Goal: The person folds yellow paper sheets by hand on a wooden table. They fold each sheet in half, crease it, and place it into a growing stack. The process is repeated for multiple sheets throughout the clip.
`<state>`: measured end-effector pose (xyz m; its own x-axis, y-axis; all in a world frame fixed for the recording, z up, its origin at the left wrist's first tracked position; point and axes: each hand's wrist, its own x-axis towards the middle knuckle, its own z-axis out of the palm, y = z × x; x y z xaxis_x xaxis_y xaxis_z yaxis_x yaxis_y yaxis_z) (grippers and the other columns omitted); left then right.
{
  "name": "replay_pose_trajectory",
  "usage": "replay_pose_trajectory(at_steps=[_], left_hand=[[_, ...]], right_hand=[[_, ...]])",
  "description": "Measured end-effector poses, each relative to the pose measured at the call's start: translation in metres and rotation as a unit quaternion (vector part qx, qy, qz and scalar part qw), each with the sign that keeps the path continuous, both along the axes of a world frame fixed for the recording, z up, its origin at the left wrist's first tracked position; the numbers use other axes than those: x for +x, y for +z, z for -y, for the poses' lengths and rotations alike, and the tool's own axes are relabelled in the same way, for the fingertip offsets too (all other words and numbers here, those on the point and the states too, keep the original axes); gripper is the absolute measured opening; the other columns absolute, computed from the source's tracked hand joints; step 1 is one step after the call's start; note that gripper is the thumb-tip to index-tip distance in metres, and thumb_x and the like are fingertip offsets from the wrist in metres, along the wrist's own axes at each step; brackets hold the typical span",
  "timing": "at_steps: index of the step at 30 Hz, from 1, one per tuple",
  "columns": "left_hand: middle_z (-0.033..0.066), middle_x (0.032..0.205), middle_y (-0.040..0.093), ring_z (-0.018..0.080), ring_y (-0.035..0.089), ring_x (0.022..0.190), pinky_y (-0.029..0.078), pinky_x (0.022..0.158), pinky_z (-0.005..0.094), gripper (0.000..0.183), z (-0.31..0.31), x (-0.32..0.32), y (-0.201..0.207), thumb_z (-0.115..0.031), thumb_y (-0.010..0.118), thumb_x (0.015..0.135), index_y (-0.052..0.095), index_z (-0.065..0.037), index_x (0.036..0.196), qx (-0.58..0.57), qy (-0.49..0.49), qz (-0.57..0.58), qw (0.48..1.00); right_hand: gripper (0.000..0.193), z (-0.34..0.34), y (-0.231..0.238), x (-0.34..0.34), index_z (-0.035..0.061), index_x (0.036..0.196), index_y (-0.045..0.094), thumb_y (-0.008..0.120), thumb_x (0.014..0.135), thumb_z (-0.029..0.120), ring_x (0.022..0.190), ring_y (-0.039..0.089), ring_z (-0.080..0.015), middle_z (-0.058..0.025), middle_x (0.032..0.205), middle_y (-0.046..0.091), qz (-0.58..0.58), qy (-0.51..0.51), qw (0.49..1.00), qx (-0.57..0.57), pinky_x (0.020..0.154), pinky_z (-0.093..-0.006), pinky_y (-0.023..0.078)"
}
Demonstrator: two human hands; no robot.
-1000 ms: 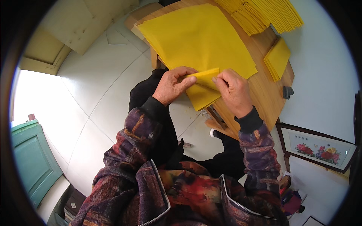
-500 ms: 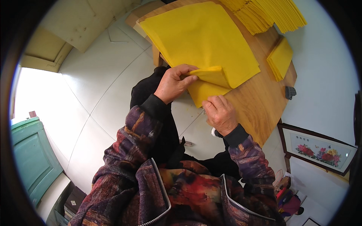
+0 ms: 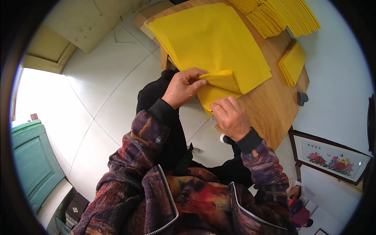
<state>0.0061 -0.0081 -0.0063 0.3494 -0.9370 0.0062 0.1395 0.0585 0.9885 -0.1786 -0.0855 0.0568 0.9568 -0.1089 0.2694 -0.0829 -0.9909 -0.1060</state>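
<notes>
A stack of large yellow sheets (image 3: 213, 39), paper or thin cloth, lies on the wooden table, its near corner hanging past the edge. My left hand (image 3: 184, 87) pinches a raised, folded-back flap (image 3: 221, 77) of the upper sheet between thumb and fingers. Below the flap, a lower yellow layer (image 3: 209, 94) hangs down to a point. At that point my right hand (image 3: 231, 117) is closed, thumb against curled fingers, its fingertips touching the yellow edge. Whatever is between those fingertips is hidden.
Piles of folded yellow pieces (image 3: 270, 17) stand at the table's far right, with a smaller yellow bundle (image 3: 292, 62) nearer. A dark grey lump (image 3: 302, 98) sits by the right edge of the wooden table (image 3: 270, 109). A framed flower picture (image 3: 331, 156) is at right.
My right fingertips and the lower yellow corner have come together. My left hand keeps its pinch on the flap. The whole view has shifted slightly.
</notes>
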Motion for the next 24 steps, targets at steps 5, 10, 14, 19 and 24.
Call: replay_pose_trajectory(at_steps=[5,10,14,19,24], left_hand=[[0.0032,0.092,0.066,0.0092,0.059,0.085,0.05,0.08,0.0245,0.019,0.001,-0.001,-0.001,-0.006,0.064,0.089,0.064,0.002,0.106,-0.022,0.018,0.003,1.0],[0.0015,0.099,0.065,0.0086,0.057,0.091,0.047,0.086,0.024,0.022,0.0,0.001,-0.001,-0.007,0.063,0.092,0.062,0.002,0.112,-0.012,-0.005,-0.001,1.0],[0.0016,0.1,0.065,0.0087,0.057,0.093,0.047,0.087,0.0242,0.022,0.0,0.002,-0.001,-0.007,0.063,0.092,0.062,0.001,0.112,-0.013,-0.006,0.013,1.0],[0.0018,0.099,0.065,0.0087,0.057,0.093,0.047,0.087,0.0243,0.022,0.0,0.002,-0.001,-0.007,0.062,0.092,0.062,0.002,0.112,-0.015,-0.009,0.002,1.0],[0.0024,0.099,0.065,0.009,0.058,0.092,0.047,0.086,0.0245,0.022,-0.001,0.002,-0.002,-0.007,0.061,0.092,0.062,0.002,0.112,-0.01,-0.013,0.001,1.0]], right_hand=[[0.015,0.003,0.005,0.003,0.0035,0.087,0.061,0.066,0.073,0.0,0.078,0.057,-0.0274,-0.0085,0.084,0.058,-0.04,-0.011,0.995,0.095,0.066,-0.0356,0.049],[0.008,0.01,0.011,0.01,0.004,0.082,0.059,0.066,0.077,0.005,0.077,0.058,-0.0292,-0.009,0.082,0.058,-0.051,-0.045,0.977,0.201,0.065,-0.0378,0.048],[0.01,0.015,0.016,0.015,0.0023,0.08,0.059,0.067,0.079,0.008,0.073,0.059,-0.0294,-0.0101,0.08,0.059,-0.083,-0.081,0.951,0.287,0.063,-0.0377,0.047],[0.011,0.025,0.023,0.018,-0.0005,0.08,0.059,0.067,0.082,0.007,0.065,0.055,-0.0215,-0.009,0.074,0.057,-0.105,-0.095,0.908,0.394,0.059,-0.0311,0.045],[0.011,0.028,0.033,0.02,-0.0008,0.08,0.058,0.065,0.084,0.007,0.063,0.053,-0.0198,-0.0092,0.073,0.056,-0.083,-0.093,0.919,0.375,0.058,-0.0296,0.043]])
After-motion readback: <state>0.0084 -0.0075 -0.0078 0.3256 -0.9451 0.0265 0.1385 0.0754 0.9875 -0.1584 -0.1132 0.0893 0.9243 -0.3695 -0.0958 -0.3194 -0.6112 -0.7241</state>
